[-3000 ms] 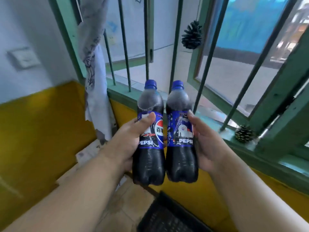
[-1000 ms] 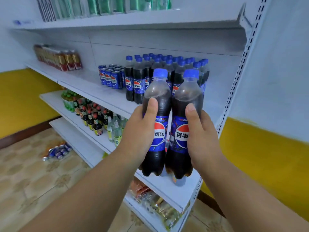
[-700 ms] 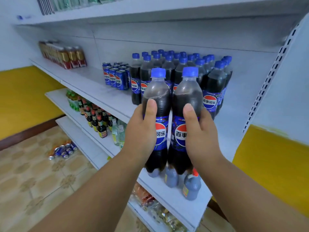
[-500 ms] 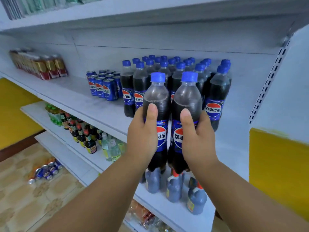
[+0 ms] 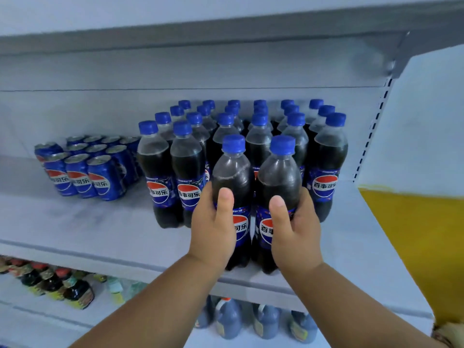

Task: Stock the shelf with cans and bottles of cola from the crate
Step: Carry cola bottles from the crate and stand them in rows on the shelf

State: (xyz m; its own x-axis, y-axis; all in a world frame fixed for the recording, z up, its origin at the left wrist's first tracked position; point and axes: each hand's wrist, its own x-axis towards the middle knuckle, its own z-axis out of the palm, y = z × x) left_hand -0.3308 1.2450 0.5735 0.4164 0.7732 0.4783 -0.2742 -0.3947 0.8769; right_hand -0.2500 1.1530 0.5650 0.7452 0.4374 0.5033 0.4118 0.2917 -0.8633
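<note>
While each hand grips one cola bottle, the pair stands upright side by side at the front of the shelf [image 5: 100, 237]: the left hand [image 5: 213, 229] wraps the left bottle [image 5: 232, 172], the right hand [image 5: 296, 232] the right bottle [image 5: 278, 177]. Rows of bottles [image 5: 258, 126] stand just behind; cans [image 5: 85, 164] sit to the left.
</note>
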